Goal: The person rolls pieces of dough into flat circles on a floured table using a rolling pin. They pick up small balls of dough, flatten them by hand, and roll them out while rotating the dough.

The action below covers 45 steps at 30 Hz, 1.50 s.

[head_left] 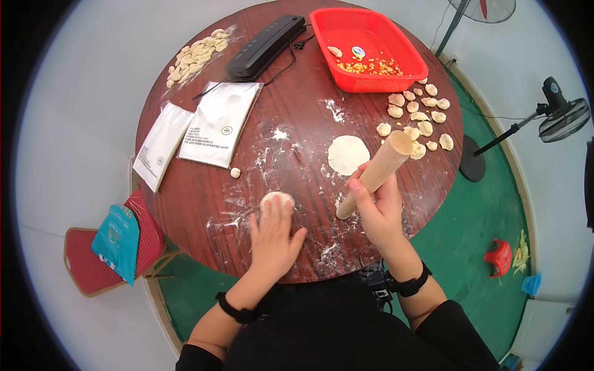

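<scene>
My left hand (272, 238) lies flat with its fingers stretched out, the fingertips on a small disc of dough (277, 199) at the front of the table. The fingers cover part of that disc. In my right hand (382, 207) is a wooden rolling pin (385, 164), gripped round its middle and tilted, its lower end close to the tabletop. Just beyond the pin, a thin round dough wrapper (348, 155) rests on the wood. A small lump of dough (235, 173) sits farther left. White flour (279, 134) is scattered in patches between these things.
Several filled dumplings (425, 128) stand at the right of the round table (297, 105). Behind them is a red plastic basket (377, 82) with yellow bits inside. A black appliance (266, 48) with a cord, white packets (221, 123) and a dough-piece pile (197, 57) occupy the far left.
</scene>
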Tool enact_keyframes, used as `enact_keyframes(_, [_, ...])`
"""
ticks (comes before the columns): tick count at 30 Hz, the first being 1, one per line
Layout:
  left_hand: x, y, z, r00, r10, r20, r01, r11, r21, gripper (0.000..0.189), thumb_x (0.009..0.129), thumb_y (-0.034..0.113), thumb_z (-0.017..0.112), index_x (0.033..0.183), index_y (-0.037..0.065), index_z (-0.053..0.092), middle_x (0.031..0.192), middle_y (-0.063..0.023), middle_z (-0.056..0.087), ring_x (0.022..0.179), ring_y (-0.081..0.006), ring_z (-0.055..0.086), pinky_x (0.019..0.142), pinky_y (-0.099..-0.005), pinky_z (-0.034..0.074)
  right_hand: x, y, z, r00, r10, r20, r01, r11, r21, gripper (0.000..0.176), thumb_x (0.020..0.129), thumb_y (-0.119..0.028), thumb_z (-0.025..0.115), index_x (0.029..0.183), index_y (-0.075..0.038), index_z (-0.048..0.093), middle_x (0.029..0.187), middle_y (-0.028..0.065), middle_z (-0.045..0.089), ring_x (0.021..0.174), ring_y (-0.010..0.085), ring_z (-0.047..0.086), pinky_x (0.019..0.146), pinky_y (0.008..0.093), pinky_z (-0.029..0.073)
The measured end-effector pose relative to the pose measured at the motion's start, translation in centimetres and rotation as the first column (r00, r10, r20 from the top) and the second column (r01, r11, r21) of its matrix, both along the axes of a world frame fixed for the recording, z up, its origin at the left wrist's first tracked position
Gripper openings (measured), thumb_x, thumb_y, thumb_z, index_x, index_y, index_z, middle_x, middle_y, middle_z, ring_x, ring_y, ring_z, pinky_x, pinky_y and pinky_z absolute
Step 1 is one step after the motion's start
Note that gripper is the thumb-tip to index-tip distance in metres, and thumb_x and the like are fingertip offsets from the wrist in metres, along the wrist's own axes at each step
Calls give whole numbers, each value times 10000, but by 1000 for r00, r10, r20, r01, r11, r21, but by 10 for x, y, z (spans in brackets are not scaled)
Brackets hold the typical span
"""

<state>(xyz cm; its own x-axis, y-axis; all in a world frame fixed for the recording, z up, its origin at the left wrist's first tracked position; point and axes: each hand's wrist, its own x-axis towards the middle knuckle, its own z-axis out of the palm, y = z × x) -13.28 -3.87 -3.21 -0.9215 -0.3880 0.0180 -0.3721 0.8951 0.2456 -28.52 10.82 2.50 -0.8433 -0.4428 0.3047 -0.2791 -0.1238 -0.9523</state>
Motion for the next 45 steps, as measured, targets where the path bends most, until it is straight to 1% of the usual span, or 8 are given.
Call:
enact_keyframes(7, [-19,19,16,986,-124,-109,132,989,65,662,877,433,585,1370,15,442,1431,-229,393,1291,-381,398,975,-495,356,-8,-10,31,939,123,-322,32,900,436,268,834,-146,634,1075,-53,565,961,157,618,875,342,623,759,430,492])
enact_keyframes(13, [7,9,12,962,-237,-133,243,969,32,626,832,336,656,1312,-21,471,1306,-182,471,1223,-343,444,941,-435,396,-5,-45,-12,867,352,-352,4,702,712,389,827,-215,659,1186,-83,586,1010,131,618,902,354,619,761,410,517])
enact_keyframes(21, [24,4,13,963,-253,-95,261,962,78,575,823,349,653,1240,-26,525,1249,-150,507,1180,-316,466,911,-431,396,29,-63,-51,728,509,-460,10,662,749,448,846,-307,638,1227,-79,581,1154,140,558,1109,333,534,901,453,451])
enact_keyframes(29, [33,-5,18,944,-235,-231,257,964,69,532,821,337,657,1227,8,552,1278,-136,522,1209,-312,474,936,-435,387,-28,-104,-62,649,173,-741,470,674,569,506,905,-361,527,1297,-41,541,1406,227,427,1304,397,399,1055,526,319])
enact_keyframes(32, [41,-17,25,948,-148,-283,203,963,176,473,827,303,653,1202,24,577,1251,-137,544,1192,-325,492,956,-452,379,29,-84,-64,619,447,-646,305,621,722,538,913,-363,516,1336,-32,502,1430,238,406,1345,401,356,1085,544,284])
enact_keyframes(40, [71,-53,34,919,66,-388,-13,990,137,362,836,244,650,1114,13,629,1180,-135,591,1149,-339,525,962,-455,374,-8,-105,-65,704,209,-678,432,631,644,640,908,-450,513,1414,-68,427,1453,244,378,1376,389,327,1117,555,232])
enact_keyframes(43, [82,-64,34,902,153,-403,-121,987,103,349,848,232,641,1122,16,632,1187,-130,589,1151,-329,526,976,-447,367,40,-78,-54,728,491,-478,137,579,803,637,925,-475,478,1431,-96,406,1483,238,337,1394,393,296,1123,539,234])
enact_keyframes(45, [86,-68,30,898,170,-406,-134,984,115,347,853,233,639,1124,17,631,1189,-129,589,1152,-327,525,977,-445,367,21,-92,-59,744,424,-517,212,584,784,650,927,-481,466,1440,-88,391,1492,239,322,1400,391,284,1131,545,210])
